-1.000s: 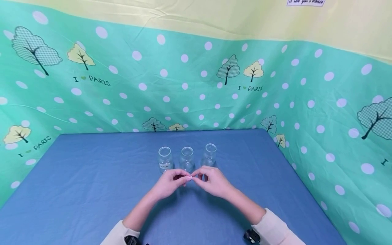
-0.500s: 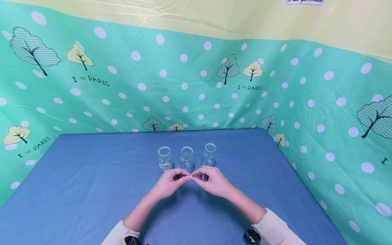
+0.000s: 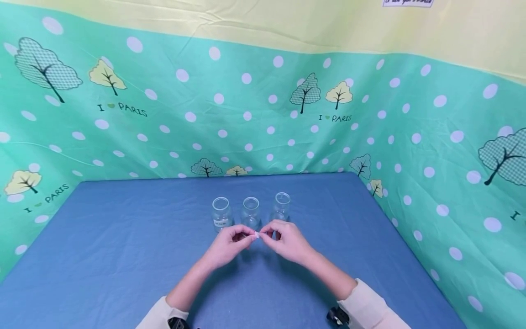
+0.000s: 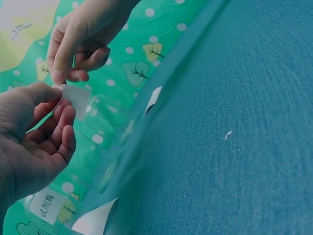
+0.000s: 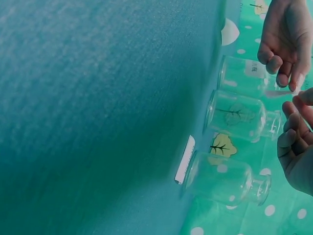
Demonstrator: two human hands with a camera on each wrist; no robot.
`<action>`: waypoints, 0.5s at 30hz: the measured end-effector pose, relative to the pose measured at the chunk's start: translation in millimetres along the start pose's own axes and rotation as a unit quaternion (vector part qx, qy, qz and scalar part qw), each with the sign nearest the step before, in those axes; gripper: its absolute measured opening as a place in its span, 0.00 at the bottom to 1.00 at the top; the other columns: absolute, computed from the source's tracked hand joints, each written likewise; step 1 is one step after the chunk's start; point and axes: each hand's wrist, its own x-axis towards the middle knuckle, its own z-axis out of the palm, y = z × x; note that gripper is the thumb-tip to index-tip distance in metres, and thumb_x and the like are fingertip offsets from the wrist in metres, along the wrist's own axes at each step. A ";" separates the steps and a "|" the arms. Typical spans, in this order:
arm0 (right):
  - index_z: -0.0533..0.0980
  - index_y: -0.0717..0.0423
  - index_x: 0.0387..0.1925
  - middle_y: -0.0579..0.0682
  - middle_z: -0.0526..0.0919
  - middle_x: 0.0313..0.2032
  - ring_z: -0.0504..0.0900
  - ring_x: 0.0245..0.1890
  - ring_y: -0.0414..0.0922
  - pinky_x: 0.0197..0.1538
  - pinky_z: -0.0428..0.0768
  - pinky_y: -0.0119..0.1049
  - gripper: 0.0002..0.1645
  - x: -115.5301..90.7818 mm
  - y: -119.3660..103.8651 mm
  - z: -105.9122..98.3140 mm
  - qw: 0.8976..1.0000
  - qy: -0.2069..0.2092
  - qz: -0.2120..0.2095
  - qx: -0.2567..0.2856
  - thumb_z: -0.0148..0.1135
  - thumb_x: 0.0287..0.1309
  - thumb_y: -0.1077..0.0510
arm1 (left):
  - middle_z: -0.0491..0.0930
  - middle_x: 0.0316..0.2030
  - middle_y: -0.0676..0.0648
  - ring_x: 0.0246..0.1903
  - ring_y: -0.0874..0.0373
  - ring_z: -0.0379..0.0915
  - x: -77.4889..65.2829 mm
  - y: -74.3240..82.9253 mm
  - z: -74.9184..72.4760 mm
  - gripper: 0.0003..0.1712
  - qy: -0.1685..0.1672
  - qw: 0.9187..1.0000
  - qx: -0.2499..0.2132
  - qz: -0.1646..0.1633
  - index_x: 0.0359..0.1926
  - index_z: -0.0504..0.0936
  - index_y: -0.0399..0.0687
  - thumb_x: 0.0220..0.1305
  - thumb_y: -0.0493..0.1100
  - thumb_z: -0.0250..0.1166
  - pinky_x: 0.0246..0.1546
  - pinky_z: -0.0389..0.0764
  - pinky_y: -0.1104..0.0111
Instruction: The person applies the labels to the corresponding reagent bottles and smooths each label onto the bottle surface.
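Between both hands, a small white label (image 4: pixel 77 99) hangs, thin and slightly see-through. My left hand (image 3: pixel 227 245) pinches one edge of it between thumb and forefinger, the other fingers loosely curled. At its upper corner, my right hand (image 3: pixel 289 242) pinches with thumb and fingertip, nearly touching the left fingertips. Just beyond the hands three clear glass jars stand upright in a row: the left jar (image 3: pixel 222 214) bears a white label with dark writing, while the middle jar (image 3: pixel 250 214) and the right jar (image 3: pixel 281 208) look plain. The hands partly cover the jars' lower parts in the head view.
Curled white paper pieces (image 4: pixel 153 100) lie on the blue tablecloth (image 3: pixel 123 237) near the jars, one of them another curled strip (image 5: pixel 185 160) by a jar's base. A tiny white scrap (image 4: pixel 228 134) lies nearer. A patterned green curtain (image 3: pixel 230 114) rises behind the table.
The right hand has shifted slightly up and right, so the two hands' fingertips are a little farther apart and more of the white label shows between them. The jars have not moved.
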 end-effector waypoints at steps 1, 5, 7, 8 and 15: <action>0.81 0.50 0.32 0.42 0.80 0.26 0.71 0.21 0.34 0.26 0.72 0.24 0.03 0.0 0.4 0.0 1.000 0.006 0.003 -0.002 0.62 0.57 0.56 | 0.77 0.23 0.45 0.22 0.56 0.70 -0.2 -0.3 -0.1 0.08 0.002 1.000 -0.003 0.000 0.39 0.81 0.39 0.61 0.40 0.62 0.24 0.71 0.75; 0.80 0.50 0.29 0.42 0.78 0.24 0.70 0.20 0.34 0.25 0.71 0.24 0.02 0.1 2.6 -1.2 0.999 0.034 0.018 -0.005 0.61 0.56 0.58 | 0.76 0.22 0.47 0.21 0.64 0.68 -1.2 -2.1 0.1 0.08 0.012 1.000 -0.009 -0.003 0.37 0.81 0.41 0.61 0.41 0.63 0.24 0.70 0.75; 0.79 0.50 0.28 0.42 0.78 0.23 0.68 0.19 0.33 0.24 0.71 0.25 0.03 0.5 3.7 -2.2 0.999 0.047 0.024 -0.006 0.61 0.55 0.59 | 0.75 0.22 0.48 0.20 0.65 0.68 -1.2 -3.4 0.5 0.07 0.018 1.000 -0.005 -0.008 0.37 0.81 0.41 0.61 0.41 0.63 0.23 0.71 0.74; 0.79 0.50 0.28 0.41 0.78 0.23 0.68 0.19 0.32 0.24 0.71 0.25 0.03 0.7 3.8 -3.0 0.998 0.051 0.028 -0.005 0.61 0.55 0.60 | 0.75 0.22 0.48 0.20 0.65 0.67 -2.0 -0.4 0.9 0.07 0.020 1.000 -0.001 -0.011 0.37 0.81 0.41 0.61 0.40 0.63 0.23 0.70 0.74; 0.78 0.48 0.27 0.41 0.77 0.22 0.68 0.19 0.33 0.25 0.71 0.26 0.04 3.1 3.5 -8.3 0.996 0.063 0.063 -0.002 0.61 0.55 0.60 | 0.76 0.24 0.49 0.21 0.66 0.66 -2.2 -1.3 3.5 0.05 0.033 0.998 0.045 -0.011 0.35 0.80 0.42 0.60 0.39 0.63 0.24 0.70 0.75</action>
